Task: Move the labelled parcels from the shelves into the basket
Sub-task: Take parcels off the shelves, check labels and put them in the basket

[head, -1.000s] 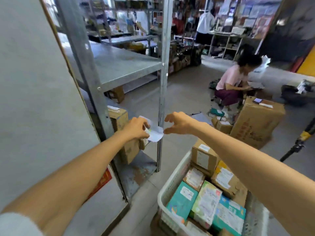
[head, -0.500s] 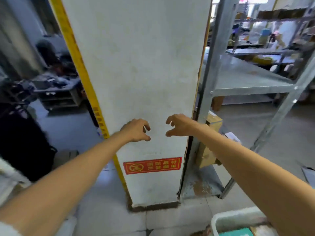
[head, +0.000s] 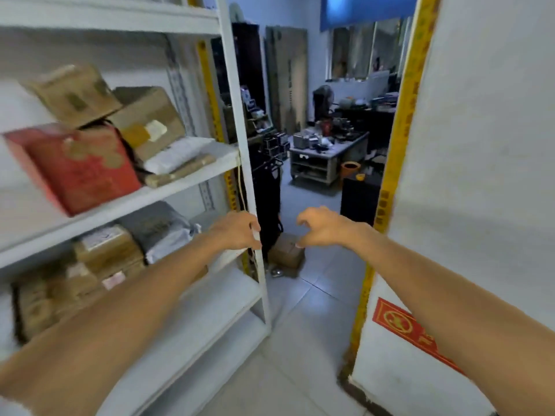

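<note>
Our left hand (head: 237,232) and right hand (head: 322,228) loosely curled, empty; those tilted boxes (head: 72,94) could tumble if we tug one.

Left hand (head: 237,231): bare
Right hand (head: 322,228): bare
Forearms (head: 450,283): bare up to the elbow
Left sleeve (head: 12,409): pale, blurred edge

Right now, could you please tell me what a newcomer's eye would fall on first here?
A red box stands out on the middle shelf of the white shelving at left, brown cardboard parcels stacked behind it. At centre, the left hand and right hand reach forward, fingers loosely curled. A yellow-edged white pillar fills the right.
</note>
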